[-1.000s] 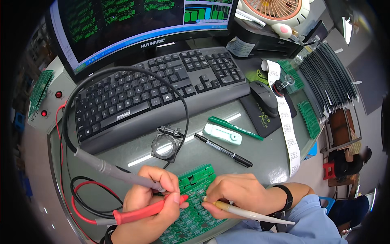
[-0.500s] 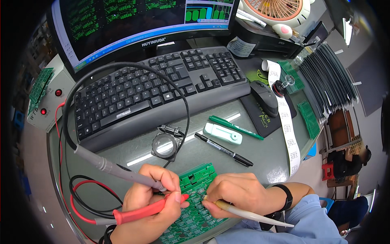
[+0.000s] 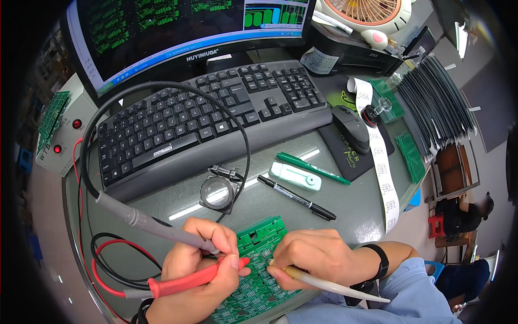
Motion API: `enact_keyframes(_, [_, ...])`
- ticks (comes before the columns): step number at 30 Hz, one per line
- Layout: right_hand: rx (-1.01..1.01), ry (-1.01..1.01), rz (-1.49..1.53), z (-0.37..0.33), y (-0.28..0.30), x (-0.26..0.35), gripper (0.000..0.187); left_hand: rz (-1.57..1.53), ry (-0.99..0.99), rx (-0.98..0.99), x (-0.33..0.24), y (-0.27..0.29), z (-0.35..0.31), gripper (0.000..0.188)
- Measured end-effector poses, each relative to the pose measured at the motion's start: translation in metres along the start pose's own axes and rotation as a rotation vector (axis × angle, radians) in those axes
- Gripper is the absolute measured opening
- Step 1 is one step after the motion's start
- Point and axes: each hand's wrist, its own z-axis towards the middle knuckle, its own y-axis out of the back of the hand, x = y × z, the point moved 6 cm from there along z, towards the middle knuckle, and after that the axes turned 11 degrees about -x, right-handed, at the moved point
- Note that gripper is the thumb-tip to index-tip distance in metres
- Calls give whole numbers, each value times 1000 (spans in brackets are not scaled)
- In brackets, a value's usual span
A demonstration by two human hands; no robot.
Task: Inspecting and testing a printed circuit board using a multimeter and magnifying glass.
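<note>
A green circuit board [image 3: 272, 227] lies on the table at the front, partly hidden under both hands. My left hand [image 3: 202, 264] is closed round two tools at once: a red test probe [image 3: 186, 281] and a grey pen-shaped probe [image 3: 145, 221] with a thick black cable. The red tip reaches over the middle of the board; the grey one's tip is hidden at my fingers. Opposite it, my right hand [image 3: 318, 259] pinches a slim cream-handled tool [image 3: 334, 286], its tapered white end pointing back toward me. Its working tip, at the board, is too small to make out.
Behind the board lie a round magnifier [image 3: 217, 193], a black marker [image 3: 297, 198], a mint correction tape [image 3: 295, 176] and a green pen [image 3: 313, 168]. Beyond stand a keyboard [image 3: 178, 156] and monitor [image 3: 194, 38]. A mouse [image 3: 350, 129] and paper strip [image 3: 380, 173] are right.
</note>
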Motion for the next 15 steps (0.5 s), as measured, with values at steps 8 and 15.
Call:
enact_keyframes(8, [4,-2,0,0,-1,0,24,-1,8,-9,0,1,-1,24])
enact_keyframes(15, [-2,4,-24,0,0,1,23,-11,3,-3,1,0,-1,24])
